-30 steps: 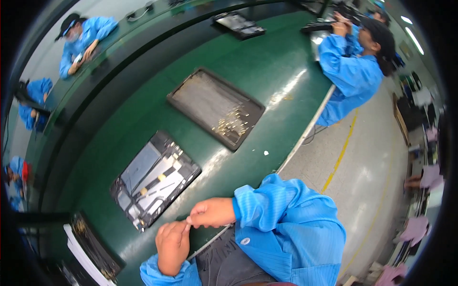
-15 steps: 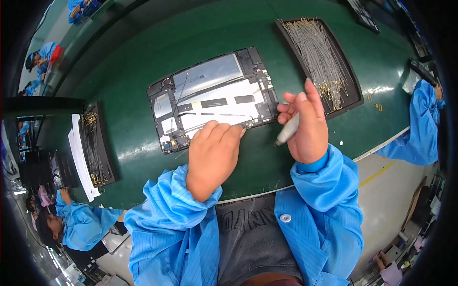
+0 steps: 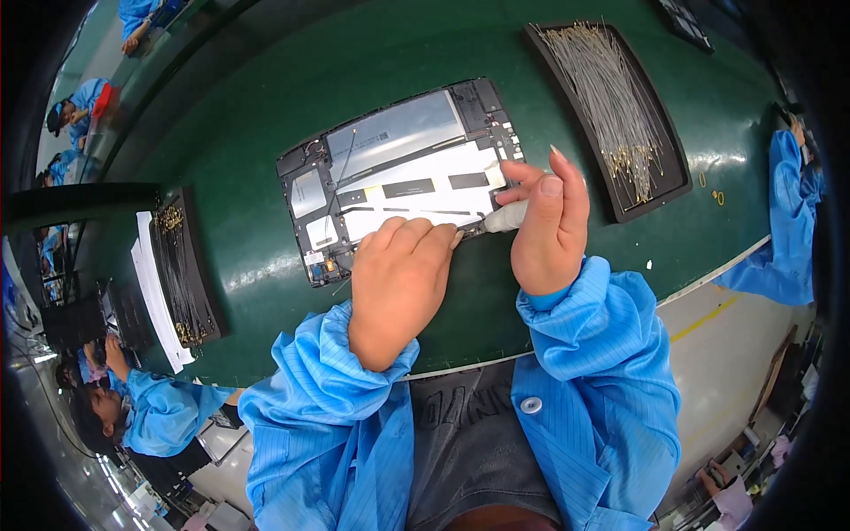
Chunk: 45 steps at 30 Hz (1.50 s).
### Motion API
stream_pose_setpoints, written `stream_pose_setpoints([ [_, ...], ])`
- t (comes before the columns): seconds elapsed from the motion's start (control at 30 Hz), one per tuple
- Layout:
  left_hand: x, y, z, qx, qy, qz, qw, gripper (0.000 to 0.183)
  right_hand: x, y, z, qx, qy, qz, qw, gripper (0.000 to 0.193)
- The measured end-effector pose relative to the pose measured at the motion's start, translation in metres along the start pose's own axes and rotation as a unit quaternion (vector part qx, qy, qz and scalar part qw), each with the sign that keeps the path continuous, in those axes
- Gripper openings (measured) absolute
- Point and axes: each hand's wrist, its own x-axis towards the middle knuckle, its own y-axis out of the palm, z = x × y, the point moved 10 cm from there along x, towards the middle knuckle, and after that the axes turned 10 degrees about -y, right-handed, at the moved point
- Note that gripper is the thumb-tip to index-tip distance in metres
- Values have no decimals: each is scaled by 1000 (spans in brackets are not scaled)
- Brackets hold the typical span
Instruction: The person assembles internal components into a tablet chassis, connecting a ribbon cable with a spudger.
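Observation:
An opened tablet (image 3: 390, 189) lies on the green table, its silver battery, white panels and dark frame showing. My left hand (image 3: 398, 288) is closed over its near edge, fingers bent and pressed together; what lies under the fingertips is hidden. In my right hand (image 3: 549, 230) is a short hand tool (image 3: 508, 218) with a thick white wrapping. Its narrow end meets the tablet's near edge at the right, close to my left fingertips. The index finger and thumb of that hand point up. A thin dark cable (image 3: 340, 168) runs loosely across the tablet.
A black tray (image 3: 680, 168) with many grey cables (image 3: 606, 97) stands at the right, near yellow rings (image 3: 719, 198). Another dark tray (image 3: 205, 292) with black cables sits at the left beside white strips (image 3: 152, 288). People in blue work along both sides.
My right hand has moved left and turned, bringing the white-wrapped tool's end from beside the tablet onto its near edge. My left hand keeps its place on the tablet.

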Motion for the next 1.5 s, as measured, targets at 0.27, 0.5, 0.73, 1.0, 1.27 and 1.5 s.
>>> stream_pose_setpoints([
  [0.27,0,0,4,5,-4,0,1000,13,0,4,0,20,-30,-7,999,29],
  [0.5,11,-3,-8,19,18,31,999,9,14,47,44,-247,-195,245,917,18],
  [0.73,10,-10,-27,58,76,42,995,5,12,46,65,-189,-245,211,927,27],
  [1.0,38,-60,36,202,17,-69,977,11,21,-8,1,38,209,49,976,33],
  [1.27,20,-46,185,-240,-382,51,891,58,-14,-33,-12,-247,179,171,937,36],
  [1.5,49,-38,163,-212,-347,134,904,57,-9,-35,-8,-274,213,161,924,41],
])
